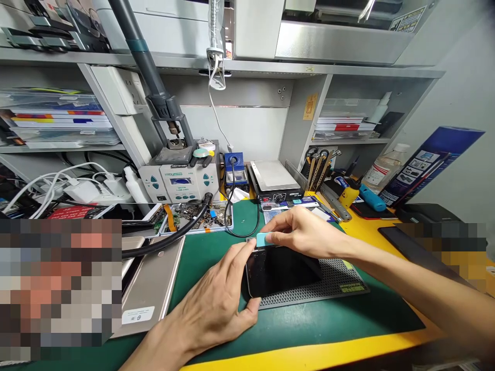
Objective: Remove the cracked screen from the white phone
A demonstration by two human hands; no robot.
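A phone [284, 273] with a dark glossy screen lies face up on a grey perforated pad [332, 283]. My left hand [220, 293] grips its left end, thumb at the near corner and fingers at the far corner. Between the thumb and fingers of my right hand [305, 234] is a small light-blue flat piece [262, 239], pressed against the far long edge of the phone near its left end. Whether its tip is inside the seam cannot be seen. The pad rests on a green mat [305, 330].
A tray of small circuit parts [197, 216] and a gold tablet [154, 283] lie left. Behind stand a hot-air station [181, 178] and a flat heating plate [276, 178]. A black hose [174, 237] crosses the left side. Tweezers [319, 167] and a bottle [386, 167] stand right.
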